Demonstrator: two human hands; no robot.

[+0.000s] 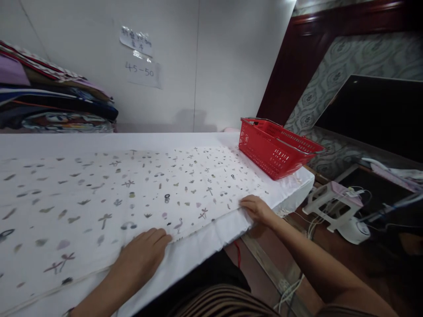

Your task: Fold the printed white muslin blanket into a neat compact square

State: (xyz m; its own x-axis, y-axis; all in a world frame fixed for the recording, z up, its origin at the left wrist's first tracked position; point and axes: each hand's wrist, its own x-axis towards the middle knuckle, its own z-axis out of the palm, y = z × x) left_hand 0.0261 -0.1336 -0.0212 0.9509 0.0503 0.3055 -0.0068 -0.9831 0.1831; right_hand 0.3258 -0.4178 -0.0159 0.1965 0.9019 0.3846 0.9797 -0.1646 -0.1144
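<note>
A long white printed cloth (185,193) with small palm trees, rainbows and birds lies spread over the white-covered table (201,248). At its near edge, left of the middle, my left hand (145,251) has its fingers closed on the hem; the fingertips are partly hidden. Farther right, near the cloth's front right corner, my right hand (256,209) pinches the same edge between thumb and fingers. Between the two hands the hem runs fairly straight, a little in from the table's front edge.
A red plastic basket (277,149) stands at the table's right end. Folded fabrics (56,97) are stacked at the back left. Handwritten paper signs (142,72) hang on the wall. Right of the table are a plastic stool (333,202), cables and a dark screen (373,119).
</note>
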